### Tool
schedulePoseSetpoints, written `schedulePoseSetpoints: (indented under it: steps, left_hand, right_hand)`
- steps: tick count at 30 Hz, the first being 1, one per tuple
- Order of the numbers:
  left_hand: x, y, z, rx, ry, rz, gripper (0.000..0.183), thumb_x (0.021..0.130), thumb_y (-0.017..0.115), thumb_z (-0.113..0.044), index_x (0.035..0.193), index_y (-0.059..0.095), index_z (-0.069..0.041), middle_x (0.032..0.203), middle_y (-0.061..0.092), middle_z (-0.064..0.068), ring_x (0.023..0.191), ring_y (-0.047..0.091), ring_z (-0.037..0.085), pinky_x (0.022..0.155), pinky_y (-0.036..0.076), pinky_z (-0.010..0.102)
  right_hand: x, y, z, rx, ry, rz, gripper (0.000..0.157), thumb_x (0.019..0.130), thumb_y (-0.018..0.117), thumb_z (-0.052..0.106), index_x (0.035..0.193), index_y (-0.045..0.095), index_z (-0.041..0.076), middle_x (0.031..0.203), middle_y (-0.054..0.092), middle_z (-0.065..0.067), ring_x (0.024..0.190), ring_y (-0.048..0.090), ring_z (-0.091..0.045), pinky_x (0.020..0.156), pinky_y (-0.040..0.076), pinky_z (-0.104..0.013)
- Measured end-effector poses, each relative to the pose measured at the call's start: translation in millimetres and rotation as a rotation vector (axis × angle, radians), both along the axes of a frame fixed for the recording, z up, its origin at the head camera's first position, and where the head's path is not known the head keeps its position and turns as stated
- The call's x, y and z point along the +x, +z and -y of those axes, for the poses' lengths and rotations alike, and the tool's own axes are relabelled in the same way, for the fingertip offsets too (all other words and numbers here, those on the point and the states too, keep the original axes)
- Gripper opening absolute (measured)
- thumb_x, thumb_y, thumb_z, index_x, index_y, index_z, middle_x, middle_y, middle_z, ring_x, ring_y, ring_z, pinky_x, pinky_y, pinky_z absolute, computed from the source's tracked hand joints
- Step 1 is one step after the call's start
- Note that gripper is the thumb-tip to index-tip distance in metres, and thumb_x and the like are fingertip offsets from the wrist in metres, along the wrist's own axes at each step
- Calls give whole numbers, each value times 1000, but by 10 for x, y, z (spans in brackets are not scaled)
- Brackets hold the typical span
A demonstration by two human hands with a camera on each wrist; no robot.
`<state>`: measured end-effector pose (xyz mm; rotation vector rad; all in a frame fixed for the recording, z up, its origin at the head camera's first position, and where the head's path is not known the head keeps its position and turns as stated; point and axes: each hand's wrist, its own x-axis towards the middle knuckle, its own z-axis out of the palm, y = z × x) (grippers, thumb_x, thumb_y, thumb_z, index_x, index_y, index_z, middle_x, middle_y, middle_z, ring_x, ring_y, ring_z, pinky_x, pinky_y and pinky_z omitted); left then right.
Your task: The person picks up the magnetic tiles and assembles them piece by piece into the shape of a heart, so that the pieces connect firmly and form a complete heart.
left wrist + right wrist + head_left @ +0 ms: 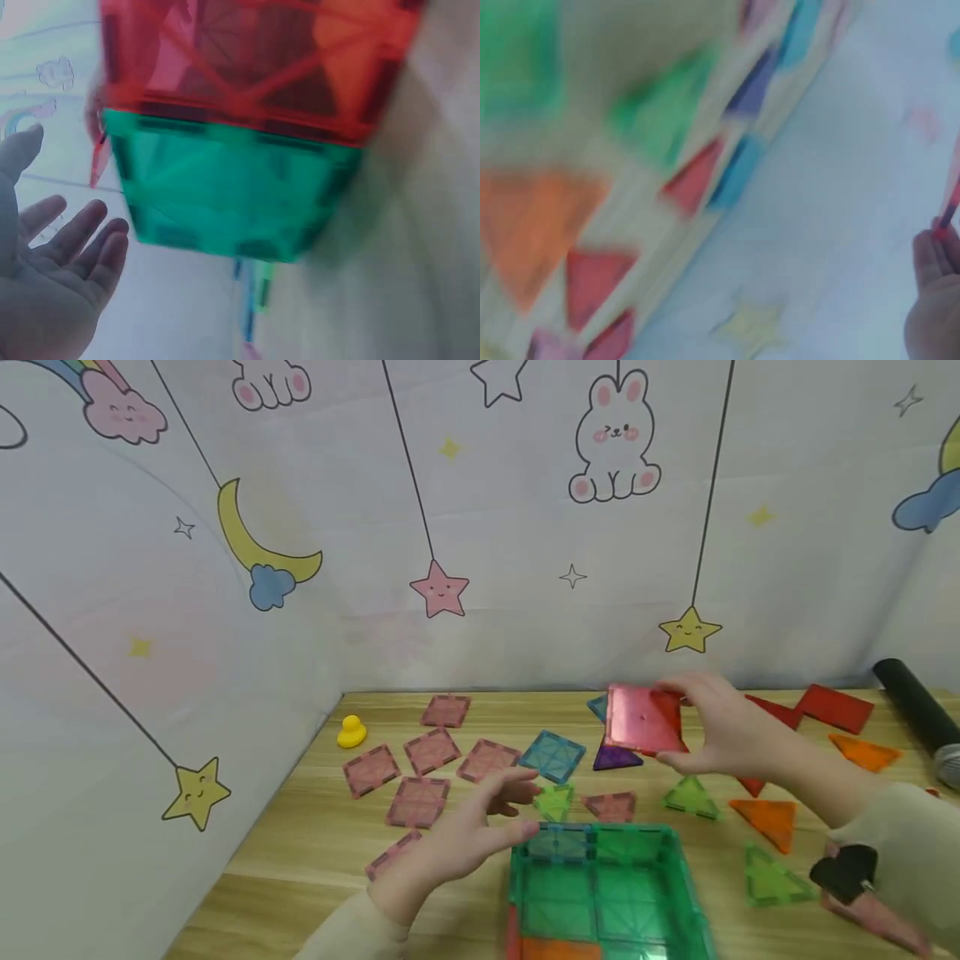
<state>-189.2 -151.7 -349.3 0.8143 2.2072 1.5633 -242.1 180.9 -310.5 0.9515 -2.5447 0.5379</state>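
Observation:
My right hand (716,724) pinches a translucent red square magnetic tile (637,718) by its right edge, up above the back of the table. In the right wrist view, blurred, only the fingers (928,259) and a sliver of that tile show at the right edge. My left hand (480,827) is held with relaxed, parted fingers beside the back left corner of a box of green magnetic tiles (686,893); it holds nothing. The left wrist view shows the box's side, with a red tile (247,67) joined to a green tile (232,187).
Pink square tiles (417,802) lie scattered at left, near a yellow rubber duck (351,732). Behind the box are a blue square tile (552,757) and a purple triangle (617,757). Orange triangles (768,821) and green triangles (772,878) lie at right, with a black microphone (911,706) beyond.

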Motion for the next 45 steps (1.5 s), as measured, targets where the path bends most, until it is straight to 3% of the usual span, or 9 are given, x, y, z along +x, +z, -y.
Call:
schedulePoseSetpoints:
  steps: [6,12,15,20,25,30,36,41,45]
  left_hand:
    - [-2,257,-185,153,43,78,41,95,56,-14,133,42,-9,119,54,14,103,57,21,85,49,36]
    - [80,273,-279,221,155,126,21,92,59,-5,110,52,4,92,59,6,78,60,15,75,51,32]
    - [135,250,-275,198,155,105,11,90,60,-1,99,56,4,87,60,3,74,58,14,71,50,28]
    - [264,195,-182,180,17,58,8,89,60,0,90,55,5,92,61,7,76,58,10,67,48,22]
    - [342,183,-106,201,-190,90,12,89,61,1,89,52,9,96,60,16,78,58,6,67,48,20]
    - [402,168,-43,149,-327,149,10,89,59,2,92,53,9,96,59,22,82,58,3,75,50,24]
    - [463,154,35,116,-392,96,9,90,58,0,94,55,8,97,58,25,88,59,3,82,51,32]
    - [391,144,109,89,-248,18,16,90,61,-5,104,58,3,98,59,22,86,58,8,79,50,31]
    - [285,92,160,-42,-82,-137,21,89,65,-14,107,62,-3,103,62,11,93,57,17,82,47,30]
  right_hand:
    - [469,-55,378,-20,237,-160,75,73,76,47,126,48,1,120,51,-8,107,46,-21,72,52,-38]
    - [746,-164,538,-66,348,-185,74,77,67,54,127,48,3,124,48,-7,111,46,-17,88,44,-20]
    - [856,-166,556,-138,349,47,68,80,70,47,132,46,9,125,48,-6,106,50,-13,85,46,-20]
    - [938,-153,529,-395,329,667,27,93,60,20,118,58,12,109,61,-3,88,61,-12,71,53,-29]
    - [978,-255,495,-468,393,888,9,93,59,13,101,61,9,94,63,-2,83,61,-15,70,52,-29]
    - [1045,-360,494,-465,498,923,3,93,59,10,96,60,10,91,63,3,81,60,-11,70,51,-28]
    - [1134,-452,533,-414,548,850,2,91,60,8,92,60,9,92,64,6,82,60,-5,67,52,-27]
    - [1200,-480,588,-339,585,837,4,91,61,9,93,58,11,94,63,9,85,58,-1,67,51,-24]
    - [1239,-517,668,-208,663,684,7,90,61,9,95,57,12,93,61,8,83,56,3,65,48,-17]
